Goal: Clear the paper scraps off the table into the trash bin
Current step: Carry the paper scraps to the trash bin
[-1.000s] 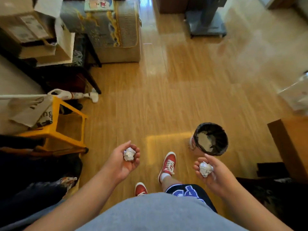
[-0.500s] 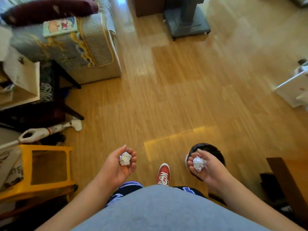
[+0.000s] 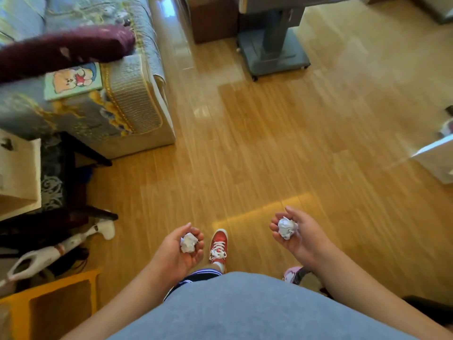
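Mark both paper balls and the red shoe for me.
Left paper ball point(image 3: 188, 242): head view, middle of the wad in the left hand point(image 3: 177, 253).
Right paper ball point(image 3: 286, 227): head view, middle of the wad in the right hand point(image 3: 297, 238).
Red shoe point(image 3: 218, 244): head view, laces.

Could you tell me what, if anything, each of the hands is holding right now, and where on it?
The left hand cups a crumpled paper ball in its palm, fingers curled around it. The right hand cradles another crumpled paper ball likewise.

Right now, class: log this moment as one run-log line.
left hand: cupping paper ball | right hand: cupping second paper ball | trash bin: not clearly in view | scraps: not dropped
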`<state>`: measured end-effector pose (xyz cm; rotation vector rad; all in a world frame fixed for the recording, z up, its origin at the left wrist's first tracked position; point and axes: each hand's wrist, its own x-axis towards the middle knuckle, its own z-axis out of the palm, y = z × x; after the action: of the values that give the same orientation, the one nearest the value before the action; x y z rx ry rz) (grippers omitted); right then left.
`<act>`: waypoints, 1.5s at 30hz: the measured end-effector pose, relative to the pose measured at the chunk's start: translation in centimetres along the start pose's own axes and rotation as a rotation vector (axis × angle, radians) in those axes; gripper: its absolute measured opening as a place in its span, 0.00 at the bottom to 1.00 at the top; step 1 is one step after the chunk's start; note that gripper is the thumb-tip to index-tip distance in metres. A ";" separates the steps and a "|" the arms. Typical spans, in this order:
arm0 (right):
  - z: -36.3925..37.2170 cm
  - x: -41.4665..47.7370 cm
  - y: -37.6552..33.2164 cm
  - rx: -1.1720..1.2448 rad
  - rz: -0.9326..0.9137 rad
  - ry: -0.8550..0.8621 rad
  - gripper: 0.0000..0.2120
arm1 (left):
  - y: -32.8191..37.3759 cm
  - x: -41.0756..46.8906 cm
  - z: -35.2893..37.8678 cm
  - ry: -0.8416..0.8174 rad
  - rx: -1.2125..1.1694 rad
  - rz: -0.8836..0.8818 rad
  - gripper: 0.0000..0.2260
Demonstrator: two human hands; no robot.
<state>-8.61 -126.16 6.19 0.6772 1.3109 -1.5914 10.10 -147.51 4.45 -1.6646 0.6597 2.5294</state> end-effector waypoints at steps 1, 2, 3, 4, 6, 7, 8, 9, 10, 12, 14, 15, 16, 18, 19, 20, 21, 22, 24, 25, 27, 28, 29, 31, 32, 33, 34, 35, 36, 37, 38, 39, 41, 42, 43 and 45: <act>0.0 0.5 -1.0 0.024 -0.005 0.026 0.12 | 1.5 1.0 1.4 -0.014 0.031 -0.010 0.14; -0.1 0.7 -2.1 0.053 -0.014 0.049 0.12 | 2.9 1.9 3.0 -0.033 0.066 -0.022 0.13; -0.4 0.9 -3.1 0.087 -0.024 0.069 0.12 | 4.2 2.9 4.8 -0.053 0.108 -0.038 0.12; -0.9 1.0 -4.1 0.131 -0.034 0.090 0.12 | 5.4 3.8 6.8 -0.072 0.154 -0.060 0.12; -2.3 0.9 -5.9 0.237 -0.058 0.138 0.12 | 7.2 5.5 11.3 -0.112 0.259 -0.108 0.12; -3.3 0.9 -6.6 0.294 -0.073 0.165 0.12 | 7.7 6.3 13.7 -0.139 0.307 -0.130 0.13; -4.3 0.8 -7.1 0.351 -0.086 0.194 0.12 | 7.9 7.2 16.3 -0.167 0.350 -0.150 0.13; -5.4 0.7 -7.7 0.404 -0.097 0.225 0.12 | 8.0 7.9 18.9 -0.195 0.392 -0.168 0.13; -6.6 0.7 -8.1 0.452 -0.103 0.257 0.13 | 7.8 8.6 21.6 -0.224 0.434 -0.186 0.12; -9.0 0.8 -8.9 0.534 -0.112 0.316 0.13 | 7.1 10.0 27.1 -0.286 0.513 -0.213 0.10; -11.5 1.2 -9.6 0.602 -0.117 0.371 0.13 | 5.9 11.3 32.3 -0.346 0.592 -0.239 0.09; -12.9 1.4 -10.0 0.627 -0.119 0.395 0.14 | 5.1 12.0 34.9 -0.376 0.626 -0.255 0.09; -14.3 1.8 -10.6 0.648 -0.121 0.414 0.14 | 4.3 12.7 37.4 -0.402 0.656 -0.270 0.08; -17.1 2.4 -12.1 0.694 -0.122 0.441 0.14 | 2.5 14.0 41.9 -0.431 0.701 -0.297 0.08; -18.5 2.8 -13.0 0.714 -0.122 0.450 0.13 | 1.8 14.6 44.0 -0.432 0.714 -0.309 0.07; -19.9 3.2 -14.1 0.731 -0.123 0.457 0.13 | 1.1 15.2 46.0 -0.426 0.723 -0.317 0.07; -21.2 3.6 -15.2 0.747 -0.125 0.462 0.13 | 0.5 15.7 47.7 -0.419 0.732 -0.322 0.07; -22.4 4.0 -16.4 0.757 -0.129 0.459 0.14 | 0.1 16.2 49.3 -0.415 0.738 -0.323 0.07; -24.6 4.8 -19.3 0.769 -0.138 0.441 0.14 | -0.2 17.0 52.3 -0.398 0.737 -0.311 0.07; -25.5 5.2 -20.9 0.775 -0.142 0.435 0.14 | -0.2 17.4 53.6 -0.382 0.731 -0.299 0.07; -27.0 6.1 -24.4 0.771 -0.157 0.430 0.13 | 0.1 18.2 55.7 -0.349 0.717 -0.271 0.09; -27.6 6.6 -26.2 0.768 -0.168 0.422 0.13 | 0.5 18.7 56.6 -0.340 0.708 -0.261 0.09; -28.1 7.1 -28.0 0.769 -0.185 0.409 0.13 | 0.8 19.1 57.6 -0.337 0.696 -0.256 0.09; -29.0 8.2 -31.6 0.768 -0.214 0.378 0.13 | 1.6 20.1 59.6 -0.332 0.682 -0.253 0.09; -29.4 8.8 -33.5 0.765 -0.223 0.365 0.13 | 1.9 20.7 60.6 -0.327 0.682 -0.250 0.09; -29.8 9.4 -35.4 0.763 -0.231 0.356 0.13 | 2.1 21.4 61.7 -0.323 0.684 -0.247 0.09; -30.3 10.0 -37.1 0.765 -0.239 0.350 0.13 | 2.2 22.1 62.8 -0.322 0.685 -0.246 0.09; -30.7 10.7 -38.8 0.769 -0.250 0.347 0.13 | 2.3 22.9 64.1 -0.324 0.688 -0.250 0.08; -31.2 11.4 -40.5 0.772 -0.261 0.348 0.13 | 2.3 23.8 65.4 -0.328 0.694 -0.258 0.09; -31.8 12.0 -42.1 0.775 -0.272 0.353 0.13 | 2.3 24.7 67.0 -0.333 0.705 -0.269 0.09; -32.5 12.6 -43.6 0.778 -0.280 0.361 0.13 | 2.2 25.6 68.8 -0.334 0.720 -0.279 0.09; -33.2 13.1 -44.9 0.786 -0.286 0.371 0.13 | 2.0 26.6 70.7 -0.335 0.739 -0.291 0.10; -35.0 13.8 -47.1 0.819 -0.290 0.409 0.13 | 1.4 28.5 75.0 -0.349 0.786 -0.317 0.11; -35.9 13.9 -47.9 0.845 -0.290 0.436 0.13 | 1.0 29.3 77.3 -0.356 0.816 -0.327 0.12; -36.9 13.9 -48.5 0.875 -0.291 0.465 0.13 | 0.4 29.9 79.6 -0.363 0.850 -0.337 0.12; -38.8 13.5 -49.2 0.945 -0.300 0.531 0.12 | -1.2 30.8 84.3 -0.414 0.927 -0.384 0.11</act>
<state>-63.91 -93.82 5.29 1.6183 0.9723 -2.3985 -75.72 -121.22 4.86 -0.8136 1.0901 1.7505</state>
